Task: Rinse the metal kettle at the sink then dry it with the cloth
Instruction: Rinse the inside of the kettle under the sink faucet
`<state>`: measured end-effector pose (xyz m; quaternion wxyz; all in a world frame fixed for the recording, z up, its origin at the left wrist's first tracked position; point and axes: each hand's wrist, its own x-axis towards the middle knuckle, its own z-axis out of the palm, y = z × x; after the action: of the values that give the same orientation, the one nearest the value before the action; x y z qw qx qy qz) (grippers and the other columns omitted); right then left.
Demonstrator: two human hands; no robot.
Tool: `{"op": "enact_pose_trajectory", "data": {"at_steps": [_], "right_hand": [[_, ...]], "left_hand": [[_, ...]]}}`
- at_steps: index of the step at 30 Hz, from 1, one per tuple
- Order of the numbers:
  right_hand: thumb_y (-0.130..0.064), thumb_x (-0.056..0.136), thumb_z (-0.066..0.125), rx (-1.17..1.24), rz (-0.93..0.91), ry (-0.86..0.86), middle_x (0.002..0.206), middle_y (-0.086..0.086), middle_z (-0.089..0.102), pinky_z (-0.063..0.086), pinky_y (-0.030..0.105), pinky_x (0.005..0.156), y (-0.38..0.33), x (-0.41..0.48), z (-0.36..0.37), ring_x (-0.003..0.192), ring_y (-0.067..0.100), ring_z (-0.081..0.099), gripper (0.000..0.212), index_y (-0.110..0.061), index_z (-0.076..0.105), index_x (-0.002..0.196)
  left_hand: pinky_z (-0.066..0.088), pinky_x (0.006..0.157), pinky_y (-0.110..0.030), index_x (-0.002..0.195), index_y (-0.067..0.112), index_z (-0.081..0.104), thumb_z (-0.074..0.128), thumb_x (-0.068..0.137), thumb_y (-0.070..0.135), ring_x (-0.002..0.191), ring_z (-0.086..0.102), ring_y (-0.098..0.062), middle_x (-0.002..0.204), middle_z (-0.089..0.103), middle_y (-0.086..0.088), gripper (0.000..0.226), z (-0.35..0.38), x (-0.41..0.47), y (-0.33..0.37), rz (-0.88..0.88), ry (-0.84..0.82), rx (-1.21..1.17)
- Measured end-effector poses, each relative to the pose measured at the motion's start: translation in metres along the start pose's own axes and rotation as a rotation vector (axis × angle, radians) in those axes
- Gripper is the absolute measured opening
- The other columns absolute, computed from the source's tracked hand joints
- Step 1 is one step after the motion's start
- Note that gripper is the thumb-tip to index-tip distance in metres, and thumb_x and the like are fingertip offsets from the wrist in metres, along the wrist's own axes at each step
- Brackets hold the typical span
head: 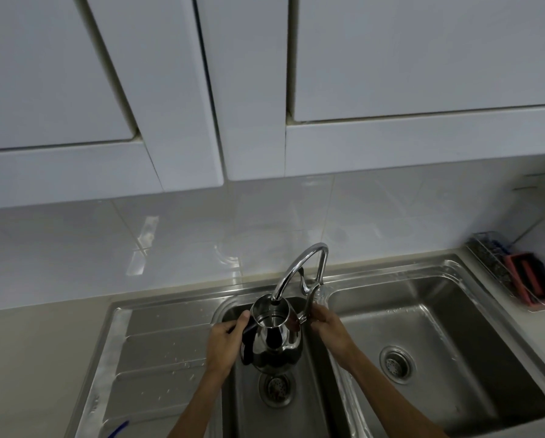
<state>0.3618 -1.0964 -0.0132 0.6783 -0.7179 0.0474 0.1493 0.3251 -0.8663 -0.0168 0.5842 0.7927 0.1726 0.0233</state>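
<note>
Forearms reach up from the bottom edge over a steel double sink (157,349) set into the pale counter (37,358). A blue streak (118,429) lies on the wet drainboard at the left. In the narrow left basin (249,418) a round strainer (276,387) sits just below the metal kettle (276,341), which hangs upright above the basin, lid off, its open mouth directly under the tip of the curved faucet (299,268). The left grip (223,338) is wrapped round the kettle's black handle (247,343) on its left side. The right grip (328,325) is at the kettle's right, fingertips against a slim bright metal piece (306,306); I cannot tell whether that is the faucet lever or the spout, nor whether the fingers clasp it. Further right lies the wide basin (454,336) with its own drain (396,363). Beyond it a wire rack (489,257) holds a red and black item (527,281). Behind run glossy white wall tiles (201,235), with white cupboards (423,58) above.
</note>
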Motion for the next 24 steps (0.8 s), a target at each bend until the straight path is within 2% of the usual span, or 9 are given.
{"op": "enact_pose_trajectory", "data": {"at_steps": [2,5,7,10,13,16,19,24], "right_hand": [[0.022,0.086,0.044,0.018,-0.001,0.001,0.113,-0.001,0.073,0.053,0.017,0.089,0.000,0.001,0.001,0.103,0.002,0.069,0.052,-0.015,0.067,0.114],[0.021,0.086,0.045,0.071,0.000,0.008,0.111,0.007,0.075,0.052,0.032,0.099,0.007,0.005,0.001,0.108,0.019,0.069,0.049,-0.011,0.070,0.113],[0.021,0.085,0.045,0.090,0.004,0.022,0.107,0.006,0.077,0.051,0.036,0.100,0.012,0.006,0.000,0.108,0.024,0.069,0.049,-0.011,0.071,0.112],[0.020,0.085,0.047,0.088,0.008,0.035,0.111,0.008,0.076,0.052,0.037,0.100,0.012,0.005,-0.001,0.110,0.025,0.069,0.047,-0.007,0.070,0.116],[0.016,0.086,0.050,0.027,0.015,0.019,0.114,0.004,0.075,0.051,0.038,0.101,0.011,0.007,-0.002,0.111,0.020,0.069,0.048,-0.013,0.070,0.118],[0.012,0.085,0.054,-0.033,0.001,0.037,0.113,0.000,0.075,0.051,0.038,0.101,0.011,0.008,0.000,0.110,0.017,0.069,0.049,-0.021,0.072,0.117],[0.014,0.084,0.056,-0.014,-0.017,0.071,0.109,0.002,0.076,0.053,0.036,0.098,0.009,0.008,0.002,0.107,0.019,0.070,0.047,-0.018,0.072,0.114],[0.018,0.081,0.055,0.006,-0.040,0.072,0.109,0.006,0.076,0.054,0.026,0.088,0.008,0.008,0.005,0.104,0.017,0.070,0.047,-0.010,0.070,0.116]], "left_hand": [[0.030,0.056,-0.028,0.031,0.028,0.053,0.063,0.096,0.038,0.041,0.036,-0.010,0.034,0.037,0.009,0.066,0.000,-0.002,0.001,0.007,0.004,-0.003],[0.033,0.055,-0.027,0.033,0.031,0.058,0.061,0.098,0.034,0.036,0.040,-0.001,0.033,0.043,0.011,0.065,0.002,0.000,-0.002,-0.009,-0.024,-0.029],[0.034,0.057,-0.027,0.039,0.025,0.064,0.062,0.096,0.040,0.038,0.042,-0.003,0.036,0.046,0.010,0.059,0.002,0.002,-0.006,-0.034,-0.053,-0.063],[0.033,0.056,-0.026,0.045,0.013,0.059,0.062,0.086,0.056,0.042,0.041,-0.012,0.042,0.042,0.003,0.059,0.001,0.007,-0.016,-0.042,-0.082,-0.085],[0.031,0.050,-0.025,0.043,0.020,0.053,0.061,0.090,0.046,0.038,0.039,-0.009,0.040,0.040,0.005,0.054,0.002,0.008,-0.013,-0.058,-0.122,-0.077],[0.029,0.048,-0.026,0.045,0.020,0.055,0.060,0.097,0.036,0.036,0.038,-0.008,0.039,0.041,0.005,0.054,0.003,0.009,-0.009,-0.085,-0.179,-0.063],[0.032,0.048,-0.024,0.046,0.019,0.056,0.058,0.099,0.033,0.036,0.040,-0.007,0.039,0.043,0.005,0.055,0.002,0.007,-0.005,-0.093,-0.205,-0.056],[0.035,0.042,-0.020,0.056,0.007,0.061,0.059,0.099,0.034,0.031,0.044,-0.007,0.036,0.046,0.004,0.051,-0.001,0.000,0.001,-0.081,-0.269,-0.035]]}}
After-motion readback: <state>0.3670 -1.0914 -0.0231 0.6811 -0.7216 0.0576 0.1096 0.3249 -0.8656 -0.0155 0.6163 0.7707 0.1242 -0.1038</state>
